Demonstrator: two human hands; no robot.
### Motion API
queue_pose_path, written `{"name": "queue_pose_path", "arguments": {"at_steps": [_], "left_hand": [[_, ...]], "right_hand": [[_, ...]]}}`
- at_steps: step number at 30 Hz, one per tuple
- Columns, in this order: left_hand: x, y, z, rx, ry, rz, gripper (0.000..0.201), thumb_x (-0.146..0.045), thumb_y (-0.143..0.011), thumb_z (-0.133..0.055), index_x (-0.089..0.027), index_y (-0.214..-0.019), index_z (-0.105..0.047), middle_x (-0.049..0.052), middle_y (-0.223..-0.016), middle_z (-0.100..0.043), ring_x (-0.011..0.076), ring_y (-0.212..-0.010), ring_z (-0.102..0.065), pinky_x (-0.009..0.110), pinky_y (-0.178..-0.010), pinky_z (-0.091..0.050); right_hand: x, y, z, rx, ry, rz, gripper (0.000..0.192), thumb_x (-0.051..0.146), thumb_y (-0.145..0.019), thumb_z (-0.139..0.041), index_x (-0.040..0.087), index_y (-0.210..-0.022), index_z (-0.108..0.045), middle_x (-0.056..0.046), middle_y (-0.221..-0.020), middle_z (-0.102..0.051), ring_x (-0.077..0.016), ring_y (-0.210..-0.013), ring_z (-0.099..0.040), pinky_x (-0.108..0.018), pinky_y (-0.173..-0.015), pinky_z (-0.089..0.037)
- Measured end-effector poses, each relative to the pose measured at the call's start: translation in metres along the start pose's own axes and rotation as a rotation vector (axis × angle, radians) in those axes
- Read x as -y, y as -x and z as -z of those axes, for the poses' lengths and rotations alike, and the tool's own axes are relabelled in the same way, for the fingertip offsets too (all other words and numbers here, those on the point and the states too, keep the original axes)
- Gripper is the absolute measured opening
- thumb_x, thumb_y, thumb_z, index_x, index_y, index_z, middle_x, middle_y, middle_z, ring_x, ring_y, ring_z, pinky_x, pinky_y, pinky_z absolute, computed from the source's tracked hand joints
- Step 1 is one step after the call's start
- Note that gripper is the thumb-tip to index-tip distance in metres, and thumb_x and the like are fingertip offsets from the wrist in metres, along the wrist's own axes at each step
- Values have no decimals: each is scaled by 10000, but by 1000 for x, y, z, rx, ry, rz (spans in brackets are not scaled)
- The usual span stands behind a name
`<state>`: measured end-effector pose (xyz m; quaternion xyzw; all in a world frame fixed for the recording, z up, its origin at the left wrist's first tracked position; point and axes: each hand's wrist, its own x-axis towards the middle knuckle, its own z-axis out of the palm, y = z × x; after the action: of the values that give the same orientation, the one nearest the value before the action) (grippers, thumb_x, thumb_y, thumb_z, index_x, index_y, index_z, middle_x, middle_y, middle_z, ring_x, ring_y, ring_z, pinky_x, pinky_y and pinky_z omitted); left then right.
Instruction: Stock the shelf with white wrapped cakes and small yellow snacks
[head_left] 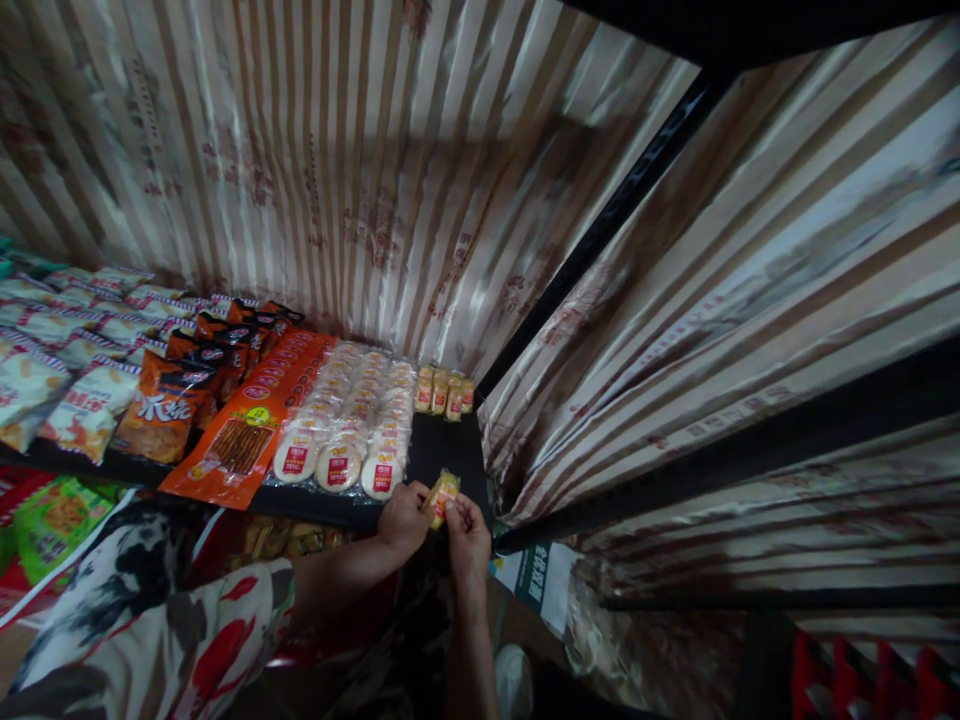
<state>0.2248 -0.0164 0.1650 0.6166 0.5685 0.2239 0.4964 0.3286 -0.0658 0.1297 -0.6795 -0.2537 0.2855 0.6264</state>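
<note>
Both my hands meet at the front edge of a dark shelf (442,445). My left hand (403,520) and my right hand (466,530) pinch one small yellow snack packet (442,494) between their fingertips. The packet stands just above the shelf's bare front corner. Right beside my left hand lie rows of round white rice-cracker packs (352,420) with red labels. Several small yellow packets (445,389) like the held one stand at the back of the shelf.
Long orange snack packs (259,415), dark orange chip bags (169,400) and pale bags (75,330) fill the shelf leftward. Striped shiny sheeting (337,170) covers the back and right side. A black post (600,225) rises at the shelf's right corner. Lower shelves hold more goods (52,515).
</note>
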Motion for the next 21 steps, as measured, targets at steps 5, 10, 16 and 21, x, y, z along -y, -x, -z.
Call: {"name": "queue_pose_path", "arguments": {"at_steps": [5,10,16,21], "left_hand": [[-9,-15,-7,39,-27,17,123,-230,-766,-611,-170,-870,-637,6,-739,-557,130,-673,-507,217,-588,-310],[-19,-30,-15,38,-2,50,110,-191,-758,-614,-165,-862,-642,-2,-700,-575,125,-662,-516,211,-590,-319],[-27,-48,-27,24,59,66,101,-146,-747,-614,-165,-840,-648,15,-732,-620,129,-677,-542,209,-590,-330],[-33,-66,-39,4,79,80,102,-127,-759,-590,-155,-835,-651,27,-752,-635,130,-696,-558,209,-603,-349]], "right_hand": [[3,-8,-5,-2,32,38,425,445,-646,-653,169,-967,-611,-88,-882,-713,-209,-815,-673,-303,-731,-528],[-1,-23,-8,-55,145,135,399,425,-699,-611,178,-1012,-631,-88,-931,-688,-189,-787,-658,-278,-698,-515],[-3,-39,-10,-96,235,159,414,421,-727,-545,178,-1054,-621,-86,-927,-680,-194,-778,-646,-296,-734,-500],[3,-48,-16,-140,265,199,462,414,-734,-497,132,-1084,-602,-140,-1005,-652,-230,-867,-638,-328,-777,-498]]}}
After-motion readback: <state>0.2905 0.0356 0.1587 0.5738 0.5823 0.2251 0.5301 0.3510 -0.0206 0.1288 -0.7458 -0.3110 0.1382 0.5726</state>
